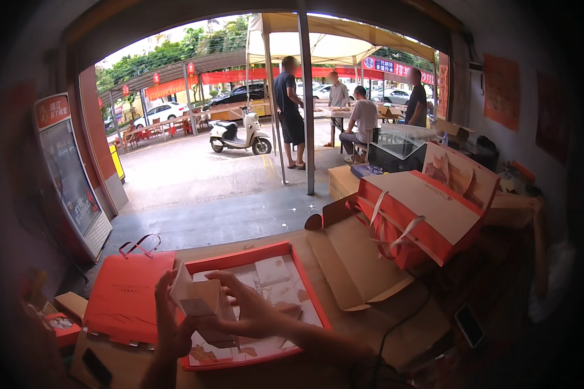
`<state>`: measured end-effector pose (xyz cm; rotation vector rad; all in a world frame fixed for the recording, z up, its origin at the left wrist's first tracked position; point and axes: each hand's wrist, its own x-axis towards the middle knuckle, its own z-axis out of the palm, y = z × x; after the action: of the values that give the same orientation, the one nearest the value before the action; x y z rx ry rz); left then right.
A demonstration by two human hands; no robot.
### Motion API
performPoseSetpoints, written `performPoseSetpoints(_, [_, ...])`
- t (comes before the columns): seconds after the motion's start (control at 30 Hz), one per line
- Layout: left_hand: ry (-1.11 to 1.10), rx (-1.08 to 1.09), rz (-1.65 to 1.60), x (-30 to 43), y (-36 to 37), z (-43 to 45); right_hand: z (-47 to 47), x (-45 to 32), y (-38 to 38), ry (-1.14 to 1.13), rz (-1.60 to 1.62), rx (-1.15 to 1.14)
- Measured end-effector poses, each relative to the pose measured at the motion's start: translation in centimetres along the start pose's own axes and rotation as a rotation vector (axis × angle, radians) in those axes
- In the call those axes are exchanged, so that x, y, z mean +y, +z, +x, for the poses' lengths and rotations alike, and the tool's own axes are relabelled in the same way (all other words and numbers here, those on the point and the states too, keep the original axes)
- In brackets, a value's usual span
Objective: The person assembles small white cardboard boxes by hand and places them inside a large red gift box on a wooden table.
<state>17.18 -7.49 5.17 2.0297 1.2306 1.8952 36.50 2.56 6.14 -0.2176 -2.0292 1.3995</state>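
Observation:
Between my two hands is a small open paperboard box (207, 297), its flaps standing up, above a shallow red gift box (315, 301). My left hand (171, 311) grips its left side, fingers upright along a flap. My right hand (246, 306) holds the other side, fingers curled at the top edge. Inside the red box lie pale printed pieces and small white cartons (272, 270). A flat red gift bag (126, 291) with ribbon handles lies to the left of the box.
An opened brown cardboard box (355, 262) lies to the right, beside red-and-white gift bags (418, 204). Phones rest at the table's right (468, 326) and lower left (96, 366). A glass-door fridge (70, 165) stands left. Several people are outside under a canopy, near a scooter (241, 132).

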Motion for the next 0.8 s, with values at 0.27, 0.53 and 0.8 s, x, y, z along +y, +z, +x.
performPoseSetpoints(0.27, [0.315, 0.034, 0.385, -0.1, 0.6, 0.0, -0.4, -1.9, 0.2, -0.066, -0.398, 0.202])
performPoseSetpoints(0.53, [0.199, -0.117, 0.322, 0.5, 0.1, 0.5, -0.1, -0.7, -0.5, 0.007, -0.288, 0.081])
performPoseSetpoints(0.8, [0.050, -0.210, 0.134, 0.0, -0.2, 0.8, 0.3, 3.1, 0.0, 0.135, -0.044, -0.004])
